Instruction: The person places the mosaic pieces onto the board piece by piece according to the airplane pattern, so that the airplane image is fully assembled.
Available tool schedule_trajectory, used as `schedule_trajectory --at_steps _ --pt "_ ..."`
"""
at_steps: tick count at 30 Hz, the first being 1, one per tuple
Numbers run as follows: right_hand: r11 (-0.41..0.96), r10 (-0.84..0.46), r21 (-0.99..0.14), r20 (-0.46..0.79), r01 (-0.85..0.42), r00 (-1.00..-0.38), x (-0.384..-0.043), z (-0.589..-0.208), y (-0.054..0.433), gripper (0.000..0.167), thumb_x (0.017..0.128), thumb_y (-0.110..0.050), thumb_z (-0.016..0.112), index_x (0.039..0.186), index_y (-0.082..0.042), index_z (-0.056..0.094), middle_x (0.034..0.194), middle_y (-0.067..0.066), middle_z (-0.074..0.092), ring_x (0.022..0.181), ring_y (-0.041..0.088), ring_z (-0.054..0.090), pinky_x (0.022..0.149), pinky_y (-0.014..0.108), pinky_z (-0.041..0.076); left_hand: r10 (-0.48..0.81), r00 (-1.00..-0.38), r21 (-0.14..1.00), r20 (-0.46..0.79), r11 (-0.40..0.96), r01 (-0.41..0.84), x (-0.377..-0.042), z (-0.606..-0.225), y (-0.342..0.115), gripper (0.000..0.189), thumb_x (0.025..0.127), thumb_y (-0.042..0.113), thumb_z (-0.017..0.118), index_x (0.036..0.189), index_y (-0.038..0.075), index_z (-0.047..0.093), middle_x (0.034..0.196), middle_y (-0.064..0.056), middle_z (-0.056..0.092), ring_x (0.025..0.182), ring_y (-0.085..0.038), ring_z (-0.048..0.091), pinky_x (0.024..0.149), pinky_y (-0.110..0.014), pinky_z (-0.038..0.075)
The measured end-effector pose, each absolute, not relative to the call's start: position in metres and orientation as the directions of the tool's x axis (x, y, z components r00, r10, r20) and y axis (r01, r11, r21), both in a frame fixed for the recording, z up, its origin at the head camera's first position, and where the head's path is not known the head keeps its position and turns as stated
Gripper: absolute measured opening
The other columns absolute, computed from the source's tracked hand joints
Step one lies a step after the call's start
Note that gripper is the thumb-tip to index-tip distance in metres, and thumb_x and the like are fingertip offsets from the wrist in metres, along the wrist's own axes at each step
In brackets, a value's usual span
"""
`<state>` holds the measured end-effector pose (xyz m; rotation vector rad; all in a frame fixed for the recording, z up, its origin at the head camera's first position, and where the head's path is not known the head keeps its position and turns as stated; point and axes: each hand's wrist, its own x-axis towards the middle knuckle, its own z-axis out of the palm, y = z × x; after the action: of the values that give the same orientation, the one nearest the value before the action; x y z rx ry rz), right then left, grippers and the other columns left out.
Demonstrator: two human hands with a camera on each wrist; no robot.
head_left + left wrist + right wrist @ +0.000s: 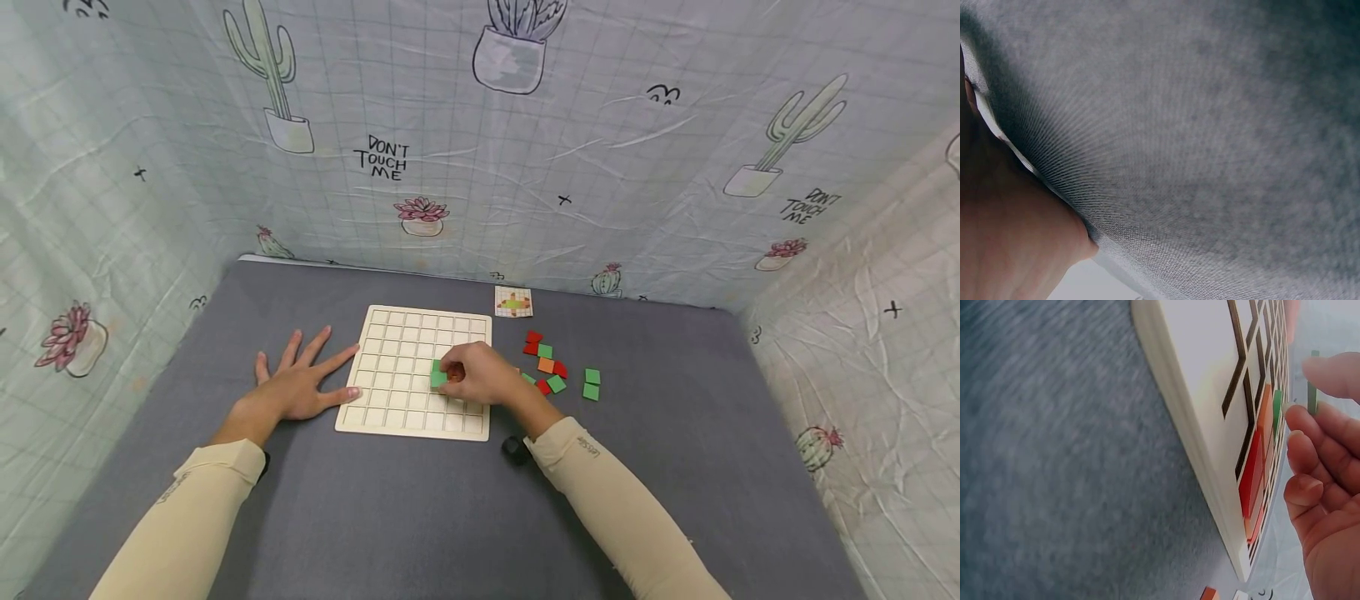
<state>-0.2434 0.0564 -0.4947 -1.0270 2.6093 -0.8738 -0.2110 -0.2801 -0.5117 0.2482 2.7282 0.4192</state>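
Note:
In the head view, a square wooden grid board lies on the grey table. My right hand is over its right half, pinching a thin green square tile between thumb and fingers. Below that tile, in the right wrist view, orange, red and green tiles sit on the board; my hand hides most of them from the head camera. My left hand rests with spread fingers at the board's left side, thumb and forefinger touching its edge.
Loose red, orange and green tiles are scattered right of the board. Two green tiles lie farther right. A small pattern card is behind the board. Printed cloth hangs around the table.

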Motion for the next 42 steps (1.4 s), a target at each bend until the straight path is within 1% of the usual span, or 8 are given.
schedule_trajectory --at_steps 5,9,14,17,23,28,38,42 --pt "0.594 -0.662 -0.601 0.013 -0.535 -0.749 -0.2430 -0.4957 0.0516 0.010 0.090 -0.014 0.079 0.095 -0.006 0.075 0.081 0.002 0.068 0.073 0.008 0.055 0.067 0.020 0.045 0.225 -0.916 0.312 -0.333 0.943 0.118 -0.2114 -0.5101 -0.2797 0.091 0.091 0.084 0.050 0.166 0.041 0.022 0.178 -0.012 -0.005 0.159 -0.054 -0.013 0.108 -0.089 -0.012" --pt "0.606 -0.657 -0.592 0.004 -0.531 -0.754 -0.2435 -0.4969 0.0495 0.008 0.091 -0.015 0.078 0.095 -0.008 0.075 0.082 0.001 0.069 0.074 0.008 0.056 0.068 0.020 0.046 0.224 -0.916 0.316 -0.334 0.942 0.115 -0.2121 -0.5103 -0.2801 0.091 0.091 0.082 0.051 0.166 0.041 0.022 0.178 -0.012 -0.004 0.159 -0.054 -0.013 0.108 -0.089 -0.013" --pt "0.619 -0.651 -0.579 -0.001 -0.530 -0.759 -0.2433 -0.4973 0.0485 0.012 0.091 -0.015 0.079 0.099 -0.007 0.076 0.087 0.003 0.071 0.077 0.010 0.059 0.071 0.022 0.049 0.224 -0.913 0.321 -0.341 0.941 0.111 -0.2117 -0.5094 -0.2789 0.091 0.092 0.082 0.051 0.166 0.040 0.021 0.178 -0.011 -0.005 0.159 -0.054 -0.014 0.109 -0.089 -0.014" --pt "0.634 -0.644 -0.556 0.004 -0.538 -0.765 -0.2434 -0.4983 0.0487 0.015 0.090 -0.016 0.080 0.101 -0.006 0.076 0.090 0.003 0.071 0.079 0.011 0.059 0.072 0.023 0.049 0.224 -0.913 0.316 -0.340 0.942 0.113 -0.2114 -0.5095 -0.2787 0.091 0.091 0.083 0.051 0.166 0.041 0.021 0.178 -0.011 -0.005 0.159 -0.054 -0.014 0.109 -0.089 -0.014" --pt "0.648 -0.653 -0.503 0.020 -0.572 -0.757 -0.2429 -0.5002 0.0492 0.012 0.089 -0.016 0.081 0.095 -0.007 0.076 0.087 0.002 0.067 0.077 0.011 0.055 0.071 0.024 0.046 0.220 -0.915 0.309 -0.337 0.944 0.113 -0.2123 -0.5127 -0.2796 0.092 0.090 0.085 0.049 0.166 0.042 0.021 0.178 -0.010 -0.006 0.159 -0.053 -0.014 0.109 -0.089 -0.014" --pt "0.654 -0.658 -0.481 0.018 -0.584 -0.752 -0.2405 -0.4975 0.0491 0.011 0.088 -0.016 0.081 0.090 -0.006 0.075 0.083 0.002 0.064 0.076 0.012 0.053 0.070 0.024 0.044 0.219 -0.915 0.309 -0.339 0.944 0.112 -0.2118 -0.5125 -0.2794 0.092 0.090 0.085 0.049 0.166 0.042 0.020 0.178 -0.011 -0.006 0.159 -0.053 -0.015 0.109 -0.089 -0.014" --pt "0.667 -0.663 -0.465 -0.015 -0.582 -0.748 -0.2402 -0.4978 0.0481 0.014 0.089 -0.016 0.081 0.095 -0.004 0.077 0.085 0.003 0.063 0.078 0.012 0.052 0.070 0.024 0.043 0.224 -0.916 0.312 -0.332 0.943 0.117 -0.2120 -0.5128 -0.2794 0.092 0.091 0.084 0.050 0.167 0.041 0.020 0.178 -0.011 -0.006 0.159 -0.054 -0.014 0.109 -0.089 -0.014" --pt "0.666 -0.659 -0.475 -0.014 -0.575 -0.752 -0.2399 -0.4979 0.0482 0.016 0.088 -0.015 0.083 0.097 -0.004 0.078 0.086 0.003 0.063 0.078 0.011 0.053 0.073 0.024 0.045 0.225 -0.916 0.312 -0.331 0.943 0.119 -0.2125 -0.5136 -0.2797 0.091 0.091 0.084 0.049 0.167 0.041 0.020 0.178 -0.011 -0.006 0.159 -0.054 -0.014 0.109 -0.089 -0.013"
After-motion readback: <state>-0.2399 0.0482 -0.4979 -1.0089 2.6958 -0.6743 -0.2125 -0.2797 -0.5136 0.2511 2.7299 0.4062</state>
